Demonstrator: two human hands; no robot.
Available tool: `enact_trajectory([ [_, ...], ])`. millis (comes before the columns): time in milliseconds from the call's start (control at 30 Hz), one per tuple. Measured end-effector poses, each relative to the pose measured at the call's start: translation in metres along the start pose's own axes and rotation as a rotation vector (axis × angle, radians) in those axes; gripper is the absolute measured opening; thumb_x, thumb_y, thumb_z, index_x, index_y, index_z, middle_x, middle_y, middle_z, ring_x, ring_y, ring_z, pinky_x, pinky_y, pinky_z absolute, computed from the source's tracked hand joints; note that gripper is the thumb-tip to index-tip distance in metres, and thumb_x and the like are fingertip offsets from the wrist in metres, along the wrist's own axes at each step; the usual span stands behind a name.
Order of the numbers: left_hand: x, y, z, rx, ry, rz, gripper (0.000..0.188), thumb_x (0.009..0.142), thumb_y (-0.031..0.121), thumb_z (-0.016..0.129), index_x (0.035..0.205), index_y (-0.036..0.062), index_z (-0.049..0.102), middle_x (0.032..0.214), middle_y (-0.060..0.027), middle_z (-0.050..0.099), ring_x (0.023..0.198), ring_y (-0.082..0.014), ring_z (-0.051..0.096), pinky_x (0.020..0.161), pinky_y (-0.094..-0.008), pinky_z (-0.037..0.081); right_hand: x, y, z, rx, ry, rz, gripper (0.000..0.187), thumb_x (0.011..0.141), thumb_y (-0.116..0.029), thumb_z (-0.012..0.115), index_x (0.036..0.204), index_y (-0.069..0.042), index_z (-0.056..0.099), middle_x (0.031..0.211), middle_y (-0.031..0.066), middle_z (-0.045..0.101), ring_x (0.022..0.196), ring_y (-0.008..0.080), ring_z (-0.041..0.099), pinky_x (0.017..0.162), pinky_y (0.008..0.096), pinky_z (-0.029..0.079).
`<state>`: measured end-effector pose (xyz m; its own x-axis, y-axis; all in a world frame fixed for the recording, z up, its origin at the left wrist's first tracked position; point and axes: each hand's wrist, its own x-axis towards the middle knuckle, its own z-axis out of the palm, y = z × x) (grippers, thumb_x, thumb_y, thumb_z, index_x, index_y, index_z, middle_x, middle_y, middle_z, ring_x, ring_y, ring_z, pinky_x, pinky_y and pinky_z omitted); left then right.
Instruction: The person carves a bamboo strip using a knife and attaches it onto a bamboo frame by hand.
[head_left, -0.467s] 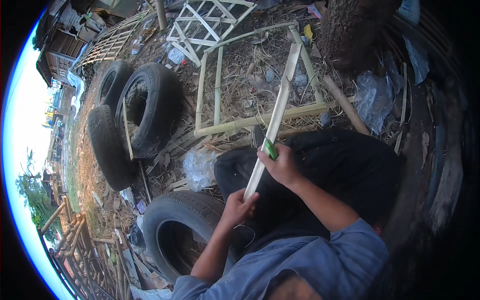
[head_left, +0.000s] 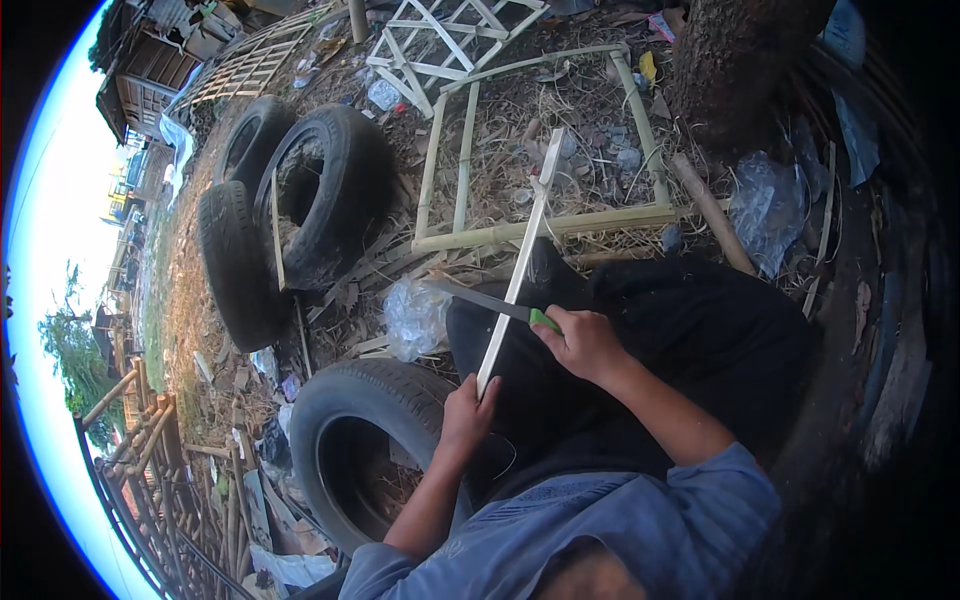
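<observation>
My left hand (head_left: 467,412) is closed round the near end of a long pale bamboo strip (head_left: 526,247), which slants up and away over my dark-clothed legs. In my right hand (head_left: 588,345) is a knife (head_left: 487,302) with a green handle, its blade pointing left and lying across the strip at about mid-length. A small splinter or curl sticks out near the strip's far end. Beyond it, a frame of bamboo pieces (head_left: 545,231) lies on the ground, with a lattice of pale strips (head_left: 455,40) behind.
A tyre (head_left: 370,385) lies close by my left arm, and several more, such as a large tyre (head_left: 345,200), stand farther left. A tree trunk (head_left: 745,70) rises at the far right. Clear plastic bags (head_left: 415,318), a stick (head_left: 712,213) and dry litter cover the ground.
The knife has turned so its blade now shows across the strip, pointing left. The strip looks narrower, turned in my left hand. The whole view has shifted slightly.
</observation>
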<state>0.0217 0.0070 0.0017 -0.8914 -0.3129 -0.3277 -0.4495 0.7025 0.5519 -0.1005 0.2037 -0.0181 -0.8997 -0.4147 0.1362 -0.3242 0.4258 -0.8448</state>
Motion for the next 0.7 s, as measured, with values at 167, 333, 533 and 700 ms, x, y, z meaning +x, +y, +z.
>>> enact_trajectory([
  [167, 0.008, -0.005, 0.005, 0.059, 0.034, 0.038, 0.043, 0.093, 0.037, 0.055, 0.078, -0.0032, 0.052, 0.068, -0.0293, 0.058, 0.07, -0.0491, 0.058, 0.06, -0.0528, 0.044, -0.001, 0.008, -0.002, -0.259, -0.06, -0.148, 0.041, 0.091, -0.045, 0.054, 0.075, -0.007, 0.056, 0.059, 0.0131, 0.062, 0.057, 0.0324, 0.064, 0.051, 0.0421, 0.051],
  [333, 0.009, -0.01, 0.012, 0.067, 0.033, 0.06, 0.042, 0.093, 0.036, 0.054, 0.078, -0.0036, 0.051, 0.069, -0.0319, 0.057, 0.071, -0.0507, 0.057, 0.061, -0.0567, 0.044, 0.004, 0.025, 0.0, -0.4, -0.125, -0.198, 0.041, 0.09, -0.047, 0.055, 0.074, -0.009, 0.057, 0.057, 0.0103, 0.061, 0.053, 0.0282, 0.064, 0.046, 0.0386, 0.05],
  [533, 0.01, -0.006, 0.011, 0.04, 0.049, 0.052, 0.041, 0.092, 0.034, 0.056, 0.078, -0.0037, 0.05, 0.068, -0.0316, 0.057, 0.071, -0.0506, 0.057, 0.061, -0.0559, 0.044, 0.019, 0.043, -0.005, -0.441, -0.116, -0.215, 0.041, 0.09, -0.048, 0.055, 0.074, -0.01, 0.055, 0.058, 0.0098, 0.062, 0.053, 0.028, 0.064, 0.046, 0.0394, 0.05],
  [700, 0.01, -0.007, 0.01, 0.025, 0.043, 0.035, 0.04, 0.092, 0.034, 0.057, 0.078, -0.0039, 0.05, 0.068, -0.0315, 0.057, 0.07, -0.0505, 0.057, 0.061, -0.0554, 0.044, 0.04, 0.058, -0.016, -0.488, -0.046, -0.138, 0.043, 0.09, -0.049, 0.053, 0.074, -0.01, 0.056, 0.059, 0.01, 0.062, 0.055, 0.03, 0.064, 0.048, 0.0421, 0.051],
])
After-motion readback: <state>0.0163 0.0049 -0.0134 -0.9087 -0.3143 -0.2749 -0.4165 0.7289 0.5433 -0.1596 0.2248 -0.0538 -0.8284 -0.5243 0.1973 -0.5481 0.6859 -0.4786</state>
